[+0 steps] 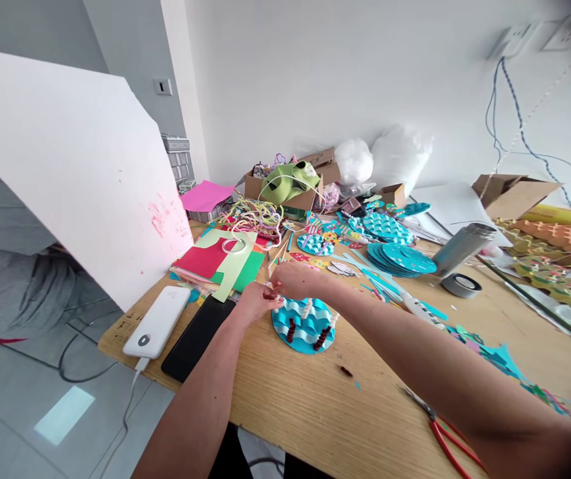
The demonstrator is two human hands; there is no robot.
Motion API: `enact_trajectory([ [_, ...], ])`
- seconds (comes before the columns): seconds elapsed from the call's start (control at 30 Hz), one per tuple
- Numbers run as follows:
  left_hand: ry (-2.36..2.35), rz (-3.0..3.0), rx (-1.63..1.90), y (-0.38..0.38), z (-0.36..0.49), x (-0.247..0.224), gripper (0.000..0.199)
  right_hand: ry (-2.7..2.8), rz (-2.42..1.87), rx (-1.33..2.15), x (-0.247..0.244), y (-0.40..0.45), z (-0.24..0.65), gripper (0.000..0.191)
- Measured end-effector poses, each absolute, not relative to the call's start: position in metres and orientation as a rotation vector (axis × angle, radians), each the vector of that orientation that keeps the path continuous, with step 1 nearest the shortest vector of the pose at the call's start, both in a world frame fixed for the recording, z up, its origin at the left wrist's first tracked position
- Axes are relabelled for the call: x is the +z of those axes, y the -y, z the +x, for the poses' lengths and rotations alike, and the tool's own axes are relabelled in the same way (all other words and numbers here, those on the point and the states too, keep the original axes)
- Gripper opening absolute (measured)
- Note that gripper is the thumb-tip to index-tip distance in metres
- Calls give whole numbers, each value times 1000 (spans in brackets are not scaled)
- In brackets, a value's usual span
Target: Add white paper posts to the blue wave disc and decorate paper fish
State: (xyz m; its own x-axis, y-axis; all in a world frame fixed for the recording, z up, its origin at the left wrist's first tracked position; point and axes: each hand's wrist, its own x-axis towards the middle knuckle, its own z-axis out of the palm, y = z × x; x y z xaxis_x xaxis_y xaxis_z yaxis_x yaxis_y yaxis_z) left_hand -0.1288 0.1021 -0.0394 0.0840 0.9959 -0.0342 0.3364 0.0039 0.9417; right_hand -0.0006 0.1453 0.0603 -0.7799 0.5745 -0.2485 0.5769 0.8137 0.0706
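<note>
The blue disc (305, 332) lies flat on the surface (275, 399), likely for steadiness; at its far-left edge my left hand (257, 303) meets my right hand (295, 279), fingertips close, whether pinching anything I cannot tell.

No word, brand or number can be read for certain; the nearest thing to writing is a cluster of dark strokes (128, 324) on the left corner of the desk (275, 399), set in short rows beside the power bank (158, 322) (handwriting, by the look of it, but too small and slanted to make out); the power bank has a round dark window (144, 340) near its cable end, with a pale mark in it too blurred to tell as digit or sign; the white tube (420, 310) seems to carry dark print along its side, likewise too small to read.
</note>
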Motion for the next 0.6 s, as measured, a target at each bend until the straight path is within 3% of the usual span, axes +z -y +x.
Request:
enact_trajectory([
  [0.33,-1336,1475,958,-100,-131,-39,18,-2771,971,16,82,-151,10,41],
  [0.6,-1328,1490,971,-99,-130,-36,15,-2857,993,-222,81,-147,18,28],
])
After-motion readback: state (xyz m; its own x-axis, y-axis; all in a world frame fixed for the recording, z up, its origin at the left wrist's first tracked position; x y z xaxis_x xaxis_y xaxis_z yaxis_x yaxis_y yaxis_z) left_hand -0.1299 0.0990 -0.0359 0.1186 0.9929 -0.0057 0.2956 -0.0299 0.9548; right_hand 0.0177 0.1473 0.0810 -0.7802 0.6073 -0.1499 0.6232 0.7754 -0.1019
